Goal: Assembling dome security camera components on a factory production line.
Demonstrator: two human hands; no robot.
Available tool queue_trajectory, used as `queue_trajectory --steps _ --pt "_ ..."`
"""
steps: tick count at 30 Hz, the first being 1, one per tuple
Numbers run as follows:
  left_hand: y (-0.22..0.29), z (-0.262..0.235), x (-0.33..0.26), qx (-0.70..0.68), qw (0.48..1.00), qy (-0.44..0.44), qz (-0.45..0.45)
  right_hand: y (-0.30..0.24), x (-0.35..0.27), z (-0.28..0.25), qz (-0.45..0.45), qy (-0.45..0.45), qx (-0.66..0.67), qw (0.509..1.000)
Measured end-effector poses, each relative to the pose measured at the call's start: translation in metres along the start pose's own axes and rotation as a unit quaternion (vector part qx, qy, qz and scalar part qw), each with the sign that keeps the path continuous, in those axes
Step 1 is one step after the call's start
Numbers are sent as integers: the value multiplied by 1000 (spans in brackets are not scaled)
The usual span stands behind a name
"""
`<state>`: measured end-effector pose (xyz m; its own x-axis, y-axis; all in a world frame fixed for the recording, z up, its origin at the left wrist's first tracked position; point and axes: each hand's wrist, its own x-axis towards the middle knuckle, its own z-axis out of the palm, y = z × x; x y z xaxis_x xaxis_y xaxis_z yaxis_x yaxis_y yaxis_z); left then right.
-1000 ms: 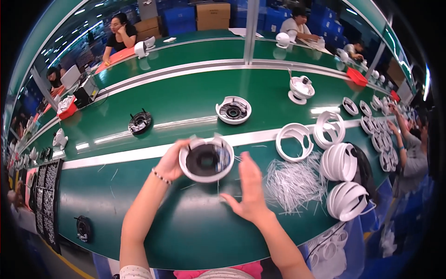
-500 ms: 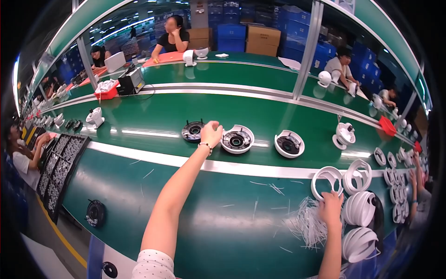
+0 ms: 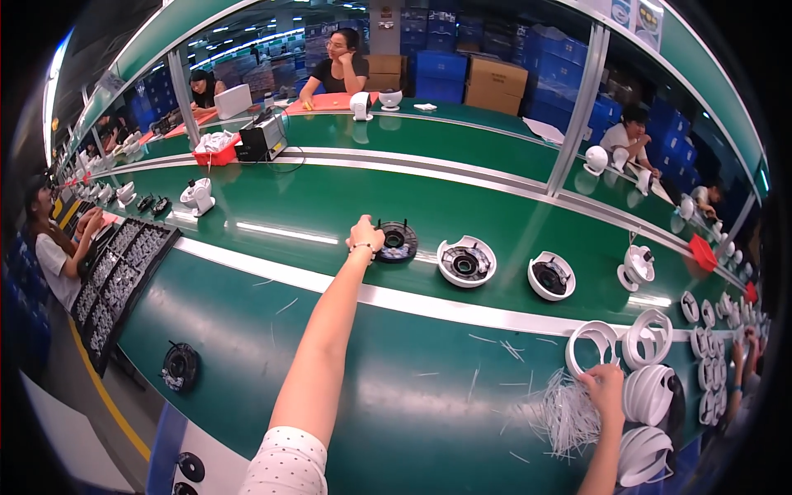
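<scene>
My left hand point(image 3: 365, 236), wearing a beaded bracelet, reaches far over the green belt. Its curled fingers grip the left edge of a black round part point(image 3: 399, 242) that has upright pegs; the fingertips are partly hidden. To the right of it on the belt sit a white round housing with a black core point(image 3: 466, 262) and a second such housing point(image 3: 551, 275). At the right, my right hand point(image 3: 605, 388) has its fingers closed at the lower rim of a white ring point(image 3: 569, 351). A pile of thin white strips point(image 3: 565, 417) lies beside that hand.
More white rings point(image 3: 648, 396) are stacked at the right. A compartment tray of small parts point(image 3: 124, 276) stands left, with a black round part point(image 3: 179, 367) nearby. A white assembly point(image 3: 637, 266) stands on the belt. Metal posts point(image 3: 577, 111) rise beyond; other people sit around the line.
My left hand has moved from the right side of the black round part to its left side. My right hand stays by the white ring. The whole view has shifted.
</scene>
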<state>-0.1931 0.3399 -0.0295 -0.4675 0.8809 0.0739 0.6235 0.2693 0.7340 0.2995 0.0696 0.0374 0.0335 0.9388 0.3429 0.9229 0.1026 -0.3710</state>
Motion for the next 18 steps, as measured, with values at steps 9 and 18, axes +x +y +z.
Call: queue_trajectory --steps 9,18 --pt "8 -32 -38 -196 976 52 82 5 8 2 -100 217 -54 970" --pt "-34 -67 -201 -559 827 5 63 -217 -49 19 -442 13 -21 897"
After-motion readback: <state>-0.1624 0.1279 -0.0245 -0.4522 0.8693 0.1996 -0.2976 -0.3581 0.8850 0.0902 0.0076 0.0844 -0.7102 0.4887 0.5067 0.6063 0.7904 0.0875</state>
